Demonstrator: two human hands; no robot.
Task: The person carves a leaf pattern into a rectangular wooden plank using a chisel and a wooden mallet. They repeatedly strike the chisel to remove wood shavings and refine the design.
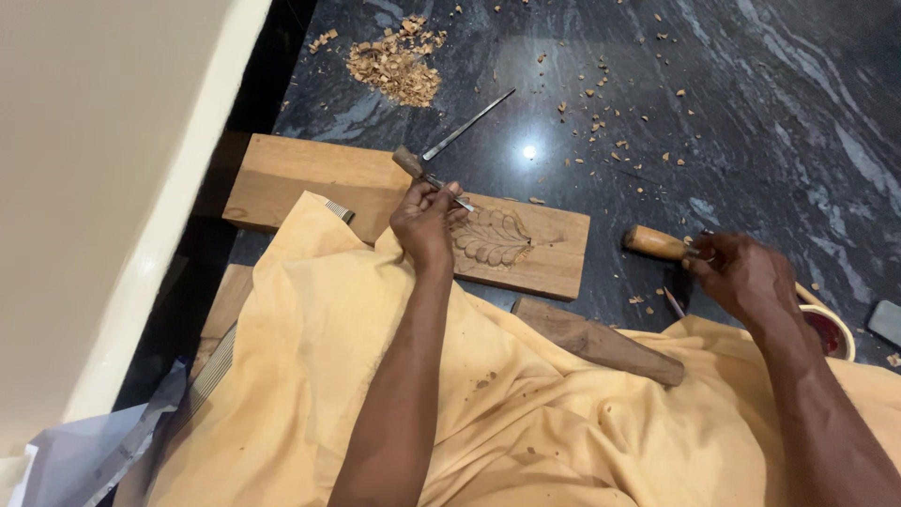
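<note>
Wooden board (535,253) with a carved leaf pattern (490,237) lies on the dark stone floor (751,113), directly under the left hand (424,221). That hand is closed around a thin chisel (418,171), its tip touching the carving. Right hand (741,274), well apart to the right, is closed on a tool with a wooden handle (657,244). Beyond the left hand lie a metal rod (469,124) and a heap of wood chips (394,66). Yellow cloth (526,413) covers the lap below both hands.

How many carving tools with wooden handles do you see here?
2. One chisel is gripped in the left hand, its tip on the carved plank. A second wooden-handled tool is in the right hand. The bare metal rod has no handle; others may lie hidden under the cloth.
</note>
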